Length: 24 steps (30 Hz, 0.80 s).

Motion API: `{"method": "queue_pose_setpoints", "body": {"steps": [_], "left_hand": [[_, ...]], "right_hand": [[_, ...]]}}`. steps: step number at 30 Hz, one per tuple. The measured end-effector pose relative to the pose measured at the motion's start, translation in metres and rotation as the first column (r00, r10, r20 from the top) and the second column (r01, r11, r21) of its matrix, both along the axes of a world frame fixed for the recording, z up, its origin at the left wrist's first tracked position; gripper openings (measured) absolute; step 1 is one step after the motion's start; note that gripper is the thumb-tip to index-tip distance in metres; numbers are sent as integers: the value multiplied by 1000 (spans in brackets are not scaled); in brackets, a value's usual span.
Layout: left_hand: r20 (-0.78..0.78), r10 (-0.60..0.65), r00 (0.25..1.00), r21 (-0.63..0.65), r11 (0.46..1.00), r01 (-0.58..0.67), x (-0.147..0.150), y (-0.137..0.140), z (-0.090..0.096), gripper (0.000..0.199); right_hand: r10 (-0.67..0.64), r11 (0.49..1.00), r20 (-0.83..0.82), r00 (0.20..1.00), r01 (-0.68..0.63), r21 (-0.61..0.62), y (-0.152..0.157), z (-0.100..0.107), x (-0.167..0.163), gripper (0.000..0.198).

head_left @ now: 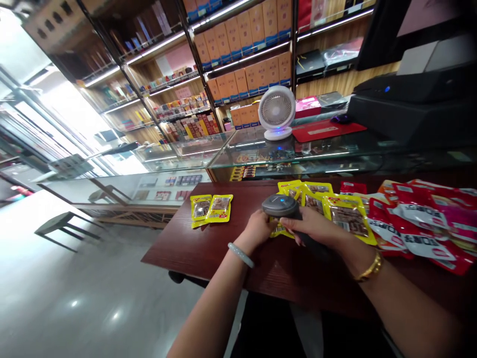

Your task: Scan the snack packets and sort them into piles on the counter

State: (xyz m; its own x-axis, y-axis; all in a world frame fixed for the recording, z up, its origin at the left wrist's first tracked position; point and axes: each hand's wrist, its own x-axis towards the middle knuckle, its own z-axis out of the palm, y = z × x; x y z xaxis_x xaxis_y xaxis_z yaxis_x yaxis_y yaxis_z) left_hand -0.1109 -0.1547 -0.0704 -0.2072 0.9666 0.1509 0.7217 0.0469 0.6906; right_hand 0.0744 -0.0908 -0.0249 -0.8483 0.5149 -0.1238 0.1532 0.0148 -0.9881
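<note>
My right hand is wrapped round the handle of a dark grey barcode scanner, whose head points left with a small blue light on top. Under the scanner head, my left hand has its fingers closed on the edge of a yellow snack packet, mostly hidden by the scanner and both hands. Just beyond lie several more yellow packets with brown food showing through their windows. Off to the left, two yellow packets overlap on the dark red wooden table.
Red and white snack bags are heaped at the table's right. Behind stands a glass counter with a white fan, a red mouse pad and a black machine. A stool stands on the floor at left.
</note>
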Motion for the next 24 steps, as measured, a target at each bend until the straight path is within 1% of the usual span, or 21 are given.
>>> {"method": "queue_pose_setpoints", "body": {"steps": [1,3,4,5,6,8,9,10,11,12,13,16,18,19,21,22,24], "left_hand": [[-49,22,999,-12,1000,-22,-7,-2,3,27],[-151,112,982,-30,993,-117,-26,-8,11,30],[-208,180,961,-27,982,-189,-37,-12,15,33],[-277,262,925,-13,961,-276,-50,-17,21,38],[-357,347,867,11,930,-368,-62,-23,26,42],[-524,481,703,59,844,-533,-86,-34,35,54],[-580,516,630,61,799,-598,-96,-39,39,62],[-621,531,576,46,759,-649,-105,-44,42,69],[-646,533,547,16,726,-688,-112,-48,44,75],[-659,523,540,-20,706,-708,-117,-50,44,79],[-666,508,546,-50,700,-713,-121,-52,44,80],[-675,466,572,-77,727,-682,-123,-53,40,78],[-657,462,596,-89,737,-670,-121,-50,37,83],[-632,465,620,-109,739,-665,-119,-48,35,87],[-546,469,694,-156,757,-634,-114,-44,32,97],[-489,466,737,-172,777,-605,-110,-42,30,100],[-375,457,807,-165,823,-543,-102,-41,26,98]], "right_hand": [[4,1000,5,1000,-4,-5,0,-1,0,45],[13,1000,3,1000,-13,-16,1,-2,0,46],[14,1000,-3,1000,-14,-22,2,-3,0,45],[12,1000,-7,1000,-13,-27,2,-3,0,45],[10,999,-8,1000,-11,-30,2,-4,0,45],[4,999,-3,1000,-4,-33,2,-4,-1,44],[4,999,0,1000,-4,-35,2,-5,-1,44],[4,999,-2,1000,-4,-38,1,-5,-1,44],[7,999,-8,1000,-7,-41,1,-5,-2,44],[11,999,-14,1000,-11,-43,1,-5,-2,43],[15,999,-20,1000,-16,-42,1,-5,-2,43],[22,999,-18,1000,-23,-26,0,-4,-2,44],[19,1000,-11,1000,-20,-20,0,-3,-1,44],[19,1000,-9,1000,-19,-19,0,-3,-1,44],[17,1000,-10,1000,-17,-25,0,-3,-1,44],[16,999,-10,1000,-16,-30,0,-3,-1,44],[6,999,-6,1000,-6,-40,0,-3,-2,44]]}}
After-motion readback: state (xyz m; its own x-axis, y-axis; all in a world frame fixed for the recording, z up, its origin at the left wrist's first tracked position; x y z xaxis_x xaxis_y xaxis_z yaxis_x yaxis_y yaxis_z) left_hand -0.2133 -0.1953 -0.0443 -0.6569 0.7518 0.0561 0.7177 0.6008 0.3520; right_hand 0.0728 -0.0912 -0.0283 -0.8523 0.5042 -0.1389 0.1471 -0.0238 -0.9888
